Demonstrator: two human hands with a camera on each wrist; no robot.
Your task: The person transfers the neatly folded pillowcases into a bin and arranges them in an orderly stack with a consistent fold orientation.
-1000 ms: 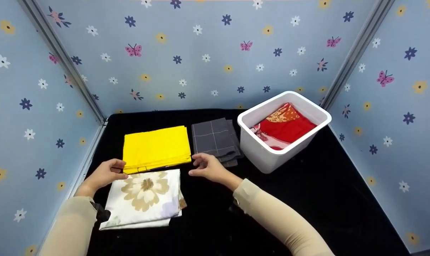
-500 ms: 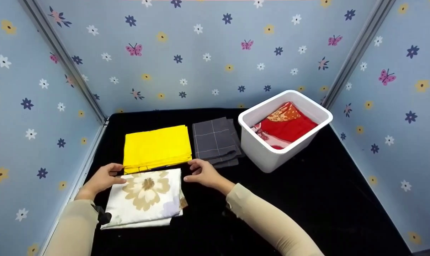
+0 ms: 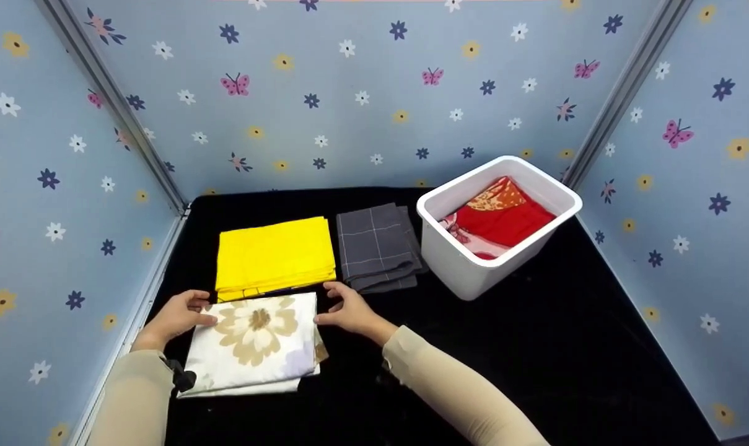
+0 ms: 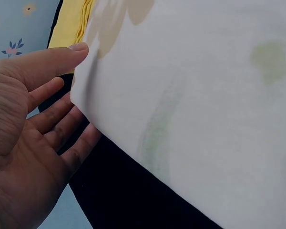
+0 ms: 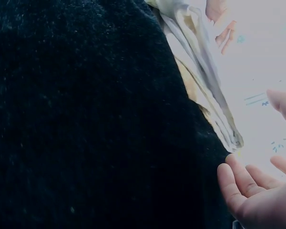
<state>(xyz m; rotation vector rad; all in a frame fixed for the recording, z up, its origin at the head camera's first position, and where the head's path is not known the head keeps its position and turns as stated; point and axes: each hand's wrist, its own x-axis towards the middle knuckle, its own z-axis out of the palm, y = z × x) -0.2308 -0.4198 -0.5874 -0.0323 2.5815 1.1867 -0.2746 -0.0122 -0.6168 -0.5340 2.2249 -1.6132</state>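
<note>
A folded white cloth with a beige flower print (image 3: pixel 250 365) lies at the front left of the black surface. At its upper left corner is my left hand (image 3: pixel 175 321); in the left wrist view the thumb (image 4: pixel 62 62) overlaps the cloth's edge and the other fingertips meet its underside, without a plain pinch. My right hand (image 3: pixel 352 313) stands by the upper right corner, thumb near the edge. The right wrist view shows its fingers (image 5: pixel 243 183) spread and loosely bent, just short of the folded layers (image 5: pixel 205 81), with nothing held.
Behind the white cloth lies a folded yellow cloth (image 3: pixel 275 254), with a folded dark grey checked cloth (image 3: pixel 377 241) to its right. A white bin (image 3: pixel 461 269) at the back right holds red patterned fabric (image 3: pixel 504 217). Flowered blue panels (image 3: pixel 362 74) enclose the back and sides.
My right hand has moved left and nearer, from beside the grey cloth to the white cloth's corner. My left hand has come slightly down and left. The cloths lie as before.
</note>
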